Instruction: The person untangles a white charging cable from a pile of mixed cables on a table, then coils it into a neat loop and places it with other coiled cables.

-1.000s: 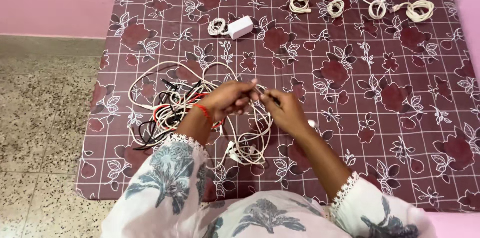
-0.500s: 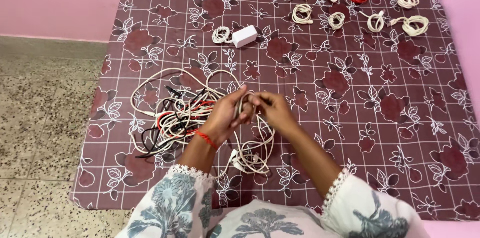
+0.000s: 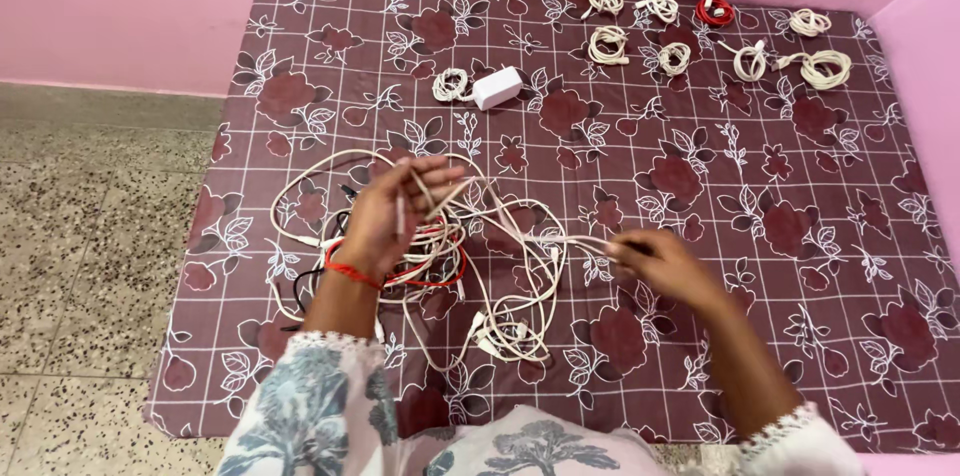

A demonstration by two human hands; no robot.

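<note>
Maroon cloth with white flowers and lines makes up the mat [image 3: 700, 266], and it lies on a speckled stone floor [image 3: 90, 236] next to a pink wall [image 3: 150, 6].

On the left part of the mat sits a big tangle of cables [image 3: 430, 256]. Most are white. Some are red and a few are black. They loop over each other in a messy pile.

The left hand [image 3: 395, 216] is right over the pile. Its fingers are curled around a few white cables and lift them a little. A red band [image 3: 350, 271] goes around that wrist.

To the right of the pile is the right hand [image 3: 655, 261]. Its fingers are pressed together and pinch the end of one white cable [image 3: 560, 239]. That cable runs in a nearly straight line from the pile to the fingers.

At the far edge of the mat, near the middle, a small white charger block [image 3: 497, 88] lies just beside a little white coil [image 3: 452, 86].

Further right along that far edge, more small coils [image 3: 660, 31] lie in tidy rounds, apart from each other. One of them is a red coil [image 3: 714, 10]. The rest are white.
</note>
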